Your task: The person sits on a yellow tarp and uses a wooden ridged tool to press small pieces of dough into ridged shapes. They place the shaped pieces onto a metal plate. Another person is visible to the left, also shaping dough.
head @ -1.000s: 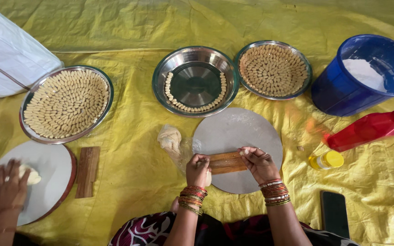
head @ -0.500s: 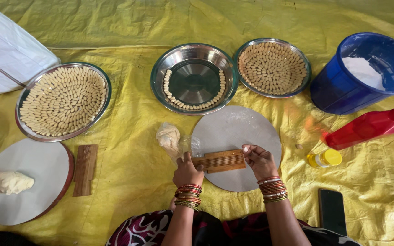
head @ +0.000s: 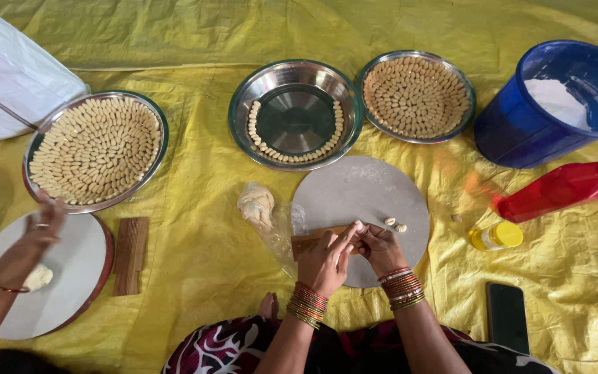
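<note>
My left hand (head: 327, 260) and my right hand (head: 380, 247) are pressed together over the right end of a small ridged wooden board (head: 306, 242). Their fingertips meet on what looks like a small dough piece. The wooden board lies on a round grey board (head: 361, 190). Two or three shaped dough pieces (head: 394, 223) lie on that board, just right of my fingers. A dough lump in clear plastic (head: 256, 204) sits left of the round board. Both my wrists carry bangles.
On the yellow sheet stand a steel plate with a ring of pieces (head: 295, 114), two full plates (head: 417, 93) (head: 95, 149), a blue bucket of flour (head: 562, 104), a red bottle (head: 562, 188), a yellow-capped bottle (head: 496, 235) and a phone (head: 506, 315). Another person's hand (head: 41, 225) hovers over a second round board (head: 70, 277).
My hands have moved from the two ends of the wooden board to meet at its right end. Small pieces now lie on the round board. The other person's hand rose toward the left plate.
</note>
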